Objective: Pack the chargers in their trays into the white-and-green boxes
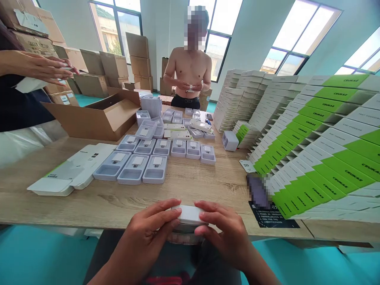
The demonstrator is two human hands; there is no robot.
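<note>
My left hand and my right hand grip a small white box from both sides at the table's front edge. Thumbs and fingertips press on its ends; its underside is partly hidden. Beyond my hands, white plastic trays stand in rows, several holding a small white piece with a metal end. Flat printed white cartons lie stacked to the left of these trays.
High stacks of green and white boxes line the right side, beside a dark pixelated object and a black printed card. An open brown carton stands at left. One person stands opposite; another person's hands show at left.
</note>
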